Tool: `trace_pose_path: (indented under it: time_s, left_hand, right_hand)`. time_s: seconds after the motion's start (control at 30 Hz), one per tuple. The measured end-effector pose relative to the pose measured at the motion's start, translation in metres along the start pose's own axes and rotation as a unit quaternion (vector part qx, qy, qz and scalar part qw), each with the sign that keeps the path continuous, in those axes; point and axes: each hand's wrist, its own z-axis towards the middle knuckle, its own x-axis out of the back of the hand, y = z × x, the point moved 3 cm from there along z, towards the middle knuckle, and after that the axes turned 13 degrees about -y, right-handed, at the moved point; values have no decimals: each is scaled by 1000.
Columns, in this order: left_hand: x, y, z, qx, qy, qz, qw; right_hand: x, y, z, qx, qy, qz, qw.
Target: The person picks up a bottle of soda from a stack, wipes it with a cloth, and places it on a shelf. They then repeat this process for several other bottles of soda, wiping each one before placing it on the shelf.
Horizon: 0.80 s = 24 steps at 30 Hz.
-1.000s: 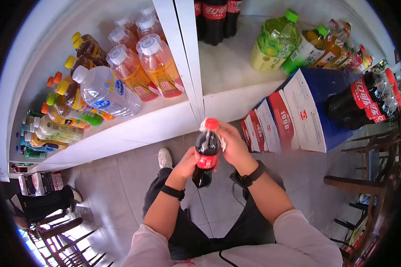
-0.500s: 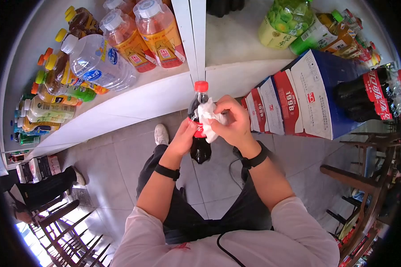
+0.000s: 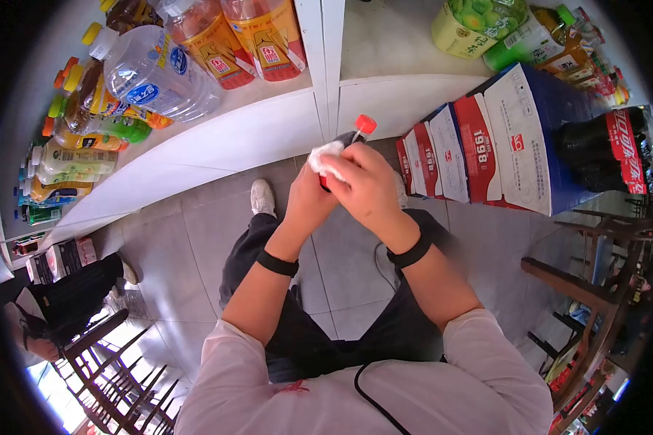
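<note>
A cola bottle with a red cap [image 3: 366, 124] is tilted in front of me, its top leaning up and to the right. My left hand [image 3: 310, 201] is wrapped round the lower part of it. My right hand [image 3: 366, 185] presses a crumpled white tissue [image 3: 324, 155] against the bottle's side, fingers closed over it. Both hands cover most of the bottle; only the cap, the dark neck and a bit of red label show.
Shelves ahead hold a large clear water bottle [image 3: 156, 72], orange drink bottles [image 3: 268, 43] and a green bottle [image 3: 471, 29]. Stacked cartons [image 3: 515, 141] and packed cola bottles [image 3: 620, 148] stand right. Wooden chairs [image 3: 588, 290] flank me; another person [image 3: 58, 297] is at left.
The bottle has gone from nearly upright in view to leaning right. My right hand and the tissue have shifted up and left, and my hands now overlap more of the bottle.
</note>
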Motion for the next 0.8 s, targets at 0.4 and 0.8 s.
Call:
trace_pose_path:
  time_s: [0.4, 0.8]
  left_hand:
    - [-12, 16, -31, -3, 43, -57, 997]
    - [27, 171, -151, 15, 36, -514, 857]
  right_hand:
    - [12, -34, -20, -41, -20, 36, 998]
    - [92, -187, -94, 193, -13, 59, 979]
